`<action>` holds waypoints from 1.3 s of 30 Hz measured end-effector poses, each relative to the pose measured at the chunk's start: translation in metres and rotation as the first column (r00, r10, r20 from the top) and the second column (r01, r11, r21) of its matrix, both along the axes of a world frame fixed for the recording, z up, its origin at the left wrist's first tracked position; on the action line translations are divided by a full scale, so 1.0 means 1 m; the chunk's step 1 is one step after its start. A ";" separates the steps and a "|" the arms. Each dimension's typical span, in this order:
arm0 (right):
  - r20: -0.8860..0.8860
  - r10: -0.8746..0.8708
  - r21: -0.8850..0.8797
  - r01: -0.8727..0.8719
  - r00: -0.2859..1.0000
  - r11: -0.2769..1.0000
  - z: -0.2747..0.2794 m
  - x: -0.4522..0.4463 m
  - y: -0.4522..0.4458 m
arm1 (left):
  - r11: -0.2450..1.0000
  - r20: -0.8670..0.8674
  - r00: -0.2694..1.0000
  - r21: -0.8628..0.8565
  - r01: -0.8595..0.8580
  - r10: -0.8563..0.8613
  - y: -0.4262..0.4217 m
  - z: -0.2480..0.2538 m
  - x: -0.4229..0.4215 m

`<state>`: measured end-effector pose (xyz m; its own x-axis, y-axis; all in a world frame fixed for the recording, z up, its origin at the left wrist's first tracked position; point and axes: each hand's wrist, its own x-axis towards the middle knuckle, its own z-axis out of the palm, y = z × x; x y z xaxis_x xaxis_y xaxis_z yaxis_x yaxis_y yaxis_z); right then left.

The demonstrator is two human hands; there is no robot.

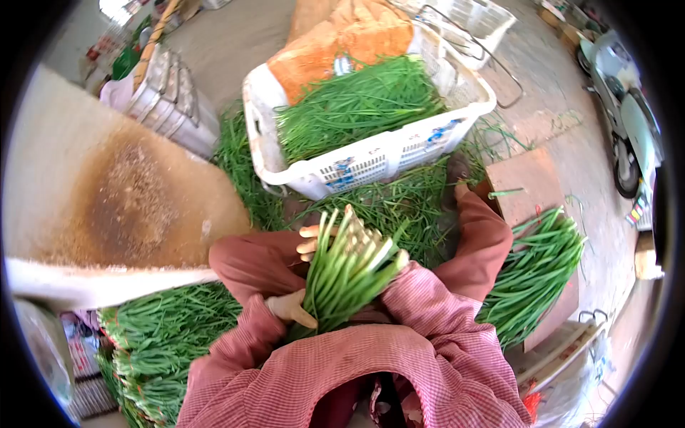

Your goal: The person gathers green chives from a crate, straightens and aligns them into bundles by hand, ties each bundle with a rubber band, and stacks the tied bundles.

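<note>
L hand (291, 307) grips green bunch (337, 284) nr its leafy end, R hand (362, 237) curls round behind pale stems, w/ white crate (378, 158) of greens (364, 103) ahead.

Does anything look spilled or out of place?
Yes. Loose green stalks lie strewn on the floor before the white basket, unlike the held bunch. The pale surface at left bears a large brown stain.

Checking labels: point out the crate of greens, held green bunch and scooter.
Crate of greens (391, 161), head view: front wall.
Held green bunch (341, 279), head view: stalks.
Scooter (637, 121), head view: side panel.
</note>
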<state>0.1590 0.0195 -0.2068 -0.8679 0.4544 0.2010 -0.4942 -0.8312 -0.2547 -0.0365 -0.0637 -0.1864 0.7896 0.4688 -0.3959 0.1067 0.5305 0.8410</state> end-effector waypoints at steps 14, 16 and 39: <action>0.724 -0.647 0.517 0.434 0.239 0.738 0.023 0.074 0.000 | 0.865 -0.058 0.870 -0.100 -0.492 0.489 -0.041 0.001 0.006; 0.620 -0.780 0.627 0.545 0.084 0.557 0.002 0.099 0.016 | 0.851 -0.057 0.854 -0.074 -0.520 0.517 -0.043 0.005 0.008; 0.524 -0.811 0.681 0.444 0.260 0.582 0.026 0.079 0.033 | 0.804 -0.066 0.805 -0.047 -0.593 0.590 -0.052 0.019 0.020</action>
<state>0.2377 0.0520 -0.1811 -0.1966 0.9796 -0.0422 -0.2789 -0.0971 -0.9554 -0.0163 -0.1157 -0.1679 0.3469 0.8124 -0.4687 -0.2073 0.5538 0.8065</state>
